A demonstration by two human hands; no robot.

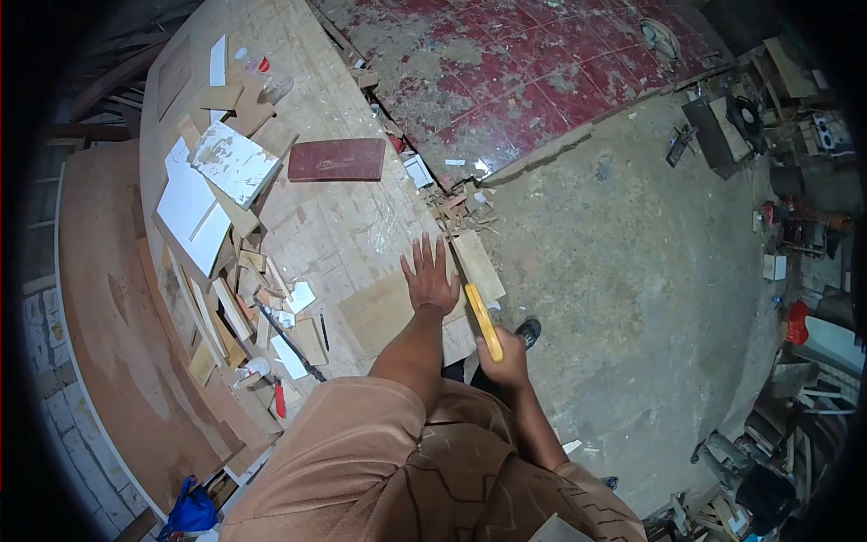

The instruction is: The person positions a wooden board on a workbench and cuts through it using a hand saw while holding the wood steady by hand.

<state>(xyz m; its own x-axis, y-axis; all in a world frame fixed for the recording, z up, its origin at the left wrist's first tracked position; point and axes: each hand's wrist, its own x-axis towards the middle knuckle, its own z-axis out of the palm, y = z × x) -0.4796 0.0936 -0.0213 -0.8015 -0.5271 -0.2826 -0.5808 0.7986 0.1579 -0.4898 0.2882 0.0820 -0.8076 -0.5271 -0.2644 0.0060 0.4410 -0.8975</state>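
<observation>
My left hand (430, 275) lies flat with its fingers spread on a thin wooden board (379, 312) at the right edge of the wooden table (334, 226). Just right of it, my right hand (504, 358) is wrapped round the yellow handle of a tool (483, 321). The tool's thin dark blade runs up from the handle along the table edge, beside my left fingers. A pale strip of wood (479, 262) is to the right of the blade.
Wood offcuts and white sheets (194, 217) cover the table's left side. A dark red block (336, 160), a plastic bottle (253, 60), a pencil (325, 331) and a red-handled tool (280, 398) also lie there. Scraps (465, 208) are at the edge.
</observation>
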